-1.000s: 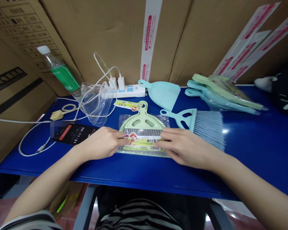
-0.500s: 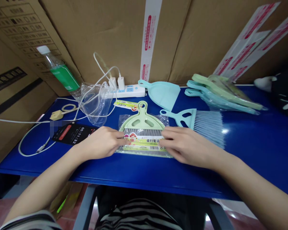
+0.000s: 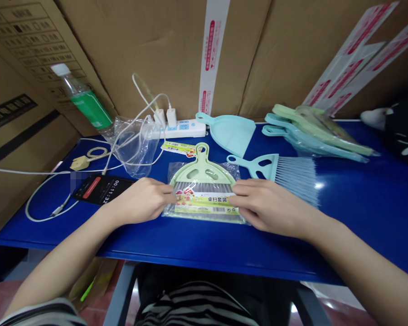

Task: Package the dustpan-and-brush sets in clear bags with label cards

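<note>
A light green dustpan and brush set [image 3: 209,172] in a clear plastic bag lies flat in front of me, handle pointing away, grey bristles over the pan. Across the bristles runs a yellow and white label card [image 3: 204,203] with a mushroom picture. At the bag's left edge, my left hand [image 3: 144,201] has its fingers curled and closed on the side. My right hand [image 3: 265,206] grips the right edge in the same way, its fingertips by the label's end. Just beyond the right hand is a loose light blue brush [image 3: 265,166], with a blue dustpan [image 3: 231,133] behind it.
Several bagged dustpan sets [image 3: 316,133] are stacked at the back right. To the left lie a phone [image 3: 100,189], white cables, a crumpled plastic bag [image 3: 136,154] and a power strip [image 3: 183,129]. A bottle [image 3: 88,104] leans by cardboard along the back of the blue table [image 3: 204,249].
Both hands have shifted slightly outward along the bag's edges, the right one most, so more of the label shows. The set itself stays in place.
</note>
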A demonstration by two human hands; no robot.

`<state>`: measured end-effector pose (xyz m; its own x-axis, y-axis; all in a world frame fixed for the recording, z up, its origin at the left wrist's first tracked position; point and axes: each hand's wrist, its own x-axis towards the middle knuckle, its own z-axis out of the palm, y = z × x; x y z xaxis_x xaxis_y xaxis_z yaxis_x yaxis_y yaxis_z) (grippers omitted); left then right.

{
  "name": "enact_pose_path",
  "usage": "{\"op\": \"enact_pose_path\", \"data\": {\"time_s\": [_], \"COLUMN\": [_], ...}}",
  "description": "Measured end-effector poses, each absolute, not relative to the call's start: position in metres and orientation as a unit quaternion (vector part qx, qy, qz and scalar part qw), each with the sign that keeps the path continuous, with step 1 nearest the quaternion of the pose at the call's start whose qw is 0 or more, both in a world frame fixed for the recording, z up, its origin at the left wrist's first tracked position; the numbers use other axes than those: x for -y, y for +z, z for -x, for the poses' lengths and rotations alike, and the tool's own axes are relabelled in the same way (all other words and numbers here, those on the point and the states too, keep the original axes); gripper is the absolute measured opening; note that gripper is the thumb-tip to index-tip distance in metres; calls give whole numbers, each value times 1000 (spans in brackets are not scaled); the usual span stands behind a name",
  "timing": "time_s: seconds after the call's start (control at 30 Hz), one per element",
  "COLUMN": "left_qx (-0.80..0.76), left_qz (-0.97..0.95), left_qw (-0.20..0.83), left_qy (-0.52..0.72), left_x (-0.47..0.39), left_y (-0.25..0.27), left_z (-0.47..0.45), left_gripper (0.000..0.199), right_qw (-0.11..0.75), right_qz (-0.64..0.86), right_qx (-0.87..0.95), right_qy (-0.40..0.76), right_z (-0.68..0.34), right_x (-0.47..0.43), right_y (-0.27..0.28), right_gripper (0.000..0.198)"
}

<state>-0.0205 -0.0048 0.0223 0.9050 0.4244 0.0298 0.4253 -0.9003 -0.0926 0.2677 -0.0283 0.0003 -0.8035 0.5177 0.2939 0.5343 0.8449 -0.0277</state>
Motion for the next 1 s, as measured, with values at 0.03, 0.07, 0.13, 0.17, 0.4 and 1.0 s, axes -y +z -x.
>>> {"op": "enact_pose_path", "data": {"time_s": [0.03,0.07,0.13,0.17,0.4,1.0], "left_qx": [221,225,238,245,272,267], "left_qz": [974,973,971,969,960,962], "left_qw": [46,42,35,34,27,34], "left_qy": [-2,2,12,18,52,32], "left_x": [5,4,4,3,3,4], "left_y": [21,20,18,17,17,16], "left_z": [20,20,19,19,18,20], "left_gripper": [29,28,27,27,24,23], "right_qw": [144,140,131,127,116,99], "right_qz": [280,284,295,301,306,470], "right_qx": [949,948,946,945,945,871], "right_qy": [-26,-24,-16,-12,-10,-101], "right_z": [-268,-268,-268,-268,-268,-267], "right_x": [28,28,27,26,27,24], "right_y": [0,0,0,0,0,-5], "right_gripper": [29,28,27,26,24,26]}}
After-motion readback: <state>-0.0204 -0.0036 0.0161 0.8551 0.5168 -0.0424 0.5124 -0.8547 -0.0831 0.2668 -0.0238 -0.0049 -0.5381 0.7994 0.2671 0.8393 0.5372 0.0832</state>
